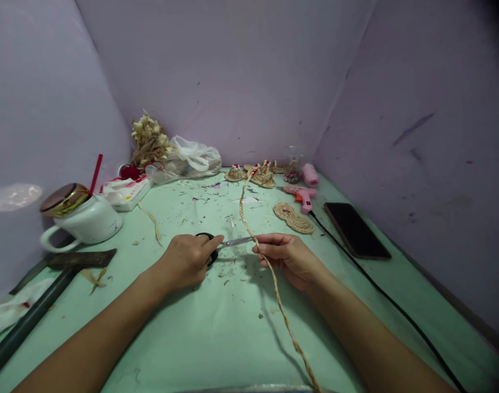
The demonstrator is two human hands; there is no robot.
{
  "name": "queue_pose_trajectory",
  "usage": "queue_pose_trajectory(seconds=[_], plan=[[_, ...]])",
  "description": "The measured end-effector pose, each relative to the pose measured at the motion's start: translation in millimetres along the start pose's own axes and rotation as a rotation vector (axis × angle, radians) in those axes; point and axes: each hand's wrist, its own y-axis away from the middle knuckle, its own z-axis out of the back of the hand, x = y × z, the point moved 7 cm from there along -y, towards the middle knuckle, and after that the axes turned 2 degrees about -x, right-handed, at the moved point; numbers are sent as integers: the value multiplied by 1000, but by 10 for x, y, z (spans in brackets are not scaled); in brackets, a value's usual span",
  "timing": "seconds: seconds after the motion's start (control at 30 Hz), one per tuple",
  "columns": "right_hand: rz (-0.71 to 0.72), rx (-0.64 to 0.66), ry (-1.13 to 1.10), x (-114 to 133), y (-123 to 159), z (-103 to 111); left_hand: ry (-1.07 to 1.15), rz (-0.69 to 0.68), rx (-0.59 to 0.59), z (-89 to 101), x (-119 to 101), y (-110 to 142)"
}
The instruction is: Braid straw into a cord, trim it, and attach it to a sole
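Note:
My left hand point(186, 259) is closed around the black handles of a pair of scissors point(235, 242). The blades point right, and their tips reach the braided straw cord point(279, 295). Between thumb and fingers, my right hand point(288, 256) pinches that cord just beside the tips. The cord runs from the small woven straw pieces point(262, 177) at the back, past my right hand, to the table's near edge. A flat woven straw sole shape point(292, 218) lies beyond my right hand.
Right: a pink glue gun point(301, 196) with a black cable point(380, 292), a dark phone point(357, 230), a pink spool point(310, 174). Left: a white mug point(89, 221), a hammer point(69, 265), a box point(129, 194). Behind are dried flowers point(149, 136) and a plastic bag point(196, 155).

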Motion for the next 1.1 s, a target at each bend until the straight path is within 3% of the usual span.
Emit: queue_pose_trajectory(seconds=[0.23, 0.33, 0.53, 0.67, 0.9, 1.1], plan=[[18, -12, 13, -1, 0, 15, 47, 2, 96, -46, -7, 10], [12, -31, -13, 11, 17, 20, 153, 34, 78, -26, 6, -2], [10, -43, -12, 29, 16, 25, 467, 305, -63, 60, 157, -9], [10, -40, 3, 22, 8, 25, 568, 408, -67, 38, 197, -3], [54, -67, -12, 17, 4, 30, 271, 187, 75, -2, -21, -12], [100, -113, -1, 16, -1, 28, 213, 160, 120, -38, -55, -3]])
